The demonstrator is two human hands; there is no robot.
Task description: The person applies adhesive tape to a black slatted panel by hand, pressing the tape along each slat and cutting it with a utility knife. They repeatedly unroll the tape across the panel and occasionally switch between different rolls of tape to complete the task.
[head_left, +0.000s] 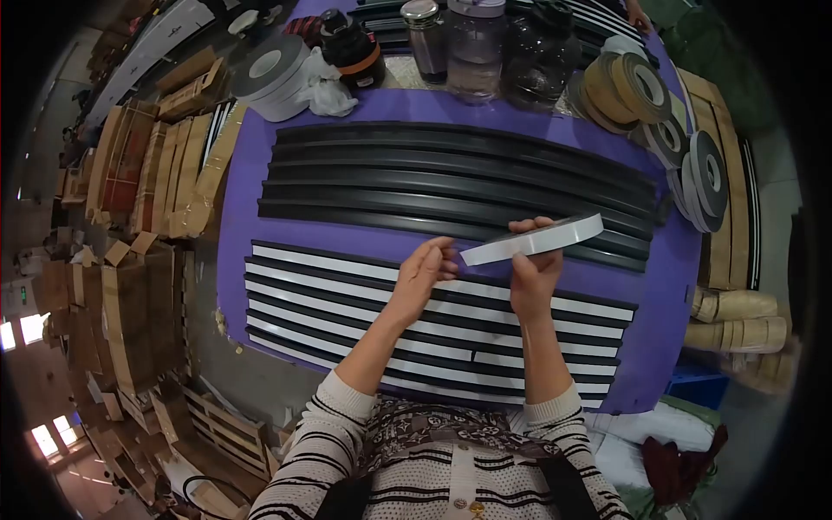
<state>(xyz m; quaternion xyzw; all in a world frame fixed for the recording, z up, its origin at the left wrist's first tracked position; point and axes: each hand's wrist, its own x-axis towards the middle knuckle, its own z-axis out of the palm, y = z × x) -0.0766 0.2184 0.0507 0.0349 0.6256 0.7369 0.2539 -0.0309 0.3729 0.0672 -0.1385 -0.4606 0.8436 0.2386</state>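
My right hand (536,276) grips a roll of white double-sided tape (542,238), tilted edge-on, with the thumb below and fingers behind. Close to the roll's left end is my left hand (423,276), its fingers curled in toward the thumb; anything pinched there is too small to make out. Beneath both hands lie several dark strips faced with white tape (338,299), side by side. Farther back, a row of plain black strips (433,169) rests on the purple table cover (236,195).
At the back stand a drink tumbler (425,39), a clear jug (475,52), a dark jug (539,56) and a large tape roll (270,74). More tape rolls (706,178) line the right edge. Cardboard boxes (143,312) are stacked left of the table, beside a wooden pallet (225,433).
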